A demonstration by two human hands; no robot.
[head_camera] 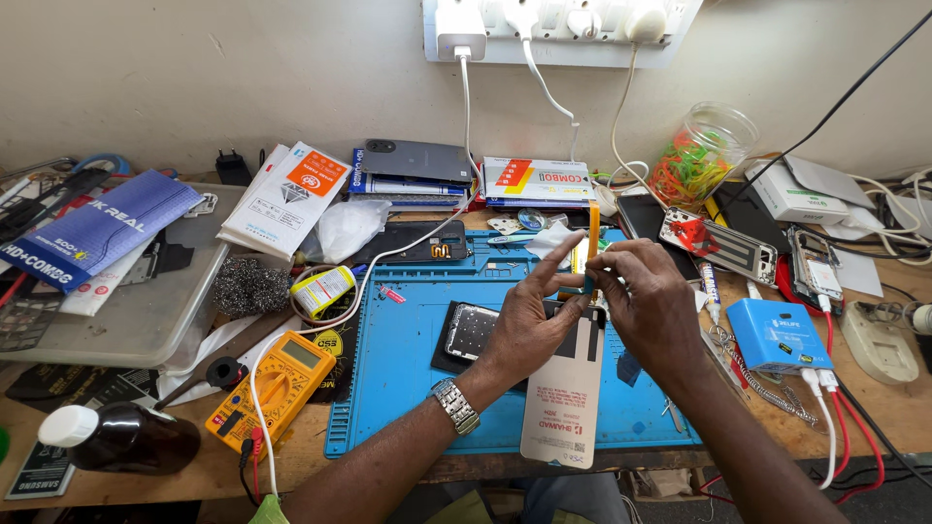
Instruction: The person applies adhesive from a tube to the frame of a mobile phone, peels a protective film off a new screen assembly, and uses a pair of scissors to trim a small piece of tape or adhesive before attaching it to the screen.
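Observed from beside the bench: both hands meet over the blue work mat (408, 340). What the fingertips pinch is largely hidden; only a small teal-edged piece, beside an orange strip (593, 233), shows between them. Left hand (529, 325): thumb and forefinger pinched, remaining fingers spread. Right hand (652, 306): fingers curled together on the same piece. Below them lies a long beige backing card (568, 398), overhanging the mat's near edge, and a dismantled phone frame (469, 330), partly covered.

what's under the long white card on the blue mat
Under the long white card lie the blue mat and part of a dark phone; the rest of the phone is covered by card and left hand.
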